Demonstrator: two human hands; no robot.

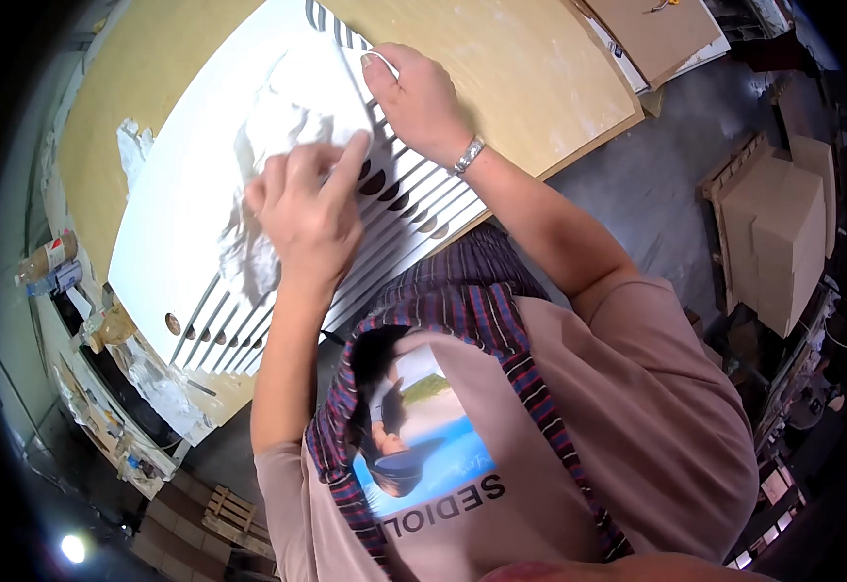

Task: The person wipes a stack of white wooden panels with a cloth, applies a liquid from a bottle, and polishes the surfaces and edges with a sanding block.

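Observation:
A large white slotted panel [176,204] lies on the table, with rows of long dark slots and round holes along its near side. My left hand [309,213] presses a crumpled white cloth [249,247] onto the panel. Its fingers are bent and slightly blurred, and cloth bunches up beyond and beside them. Farther right, my right hand [419,105] is closed on the panel near its slotted edge. The thumb lies by a thin white rim, while the other fingers are mostly hidden from view. A metal band circles the right wrist.
The yellowish wooden table [540,87] carries a scrap of white cloth [133,150] at its left. Bottles [50,267] stand beyond the left edge. Brown cardboard sheets [651,34] lie at the far right. A cardboard box [773,233] stands on the floor to the right.

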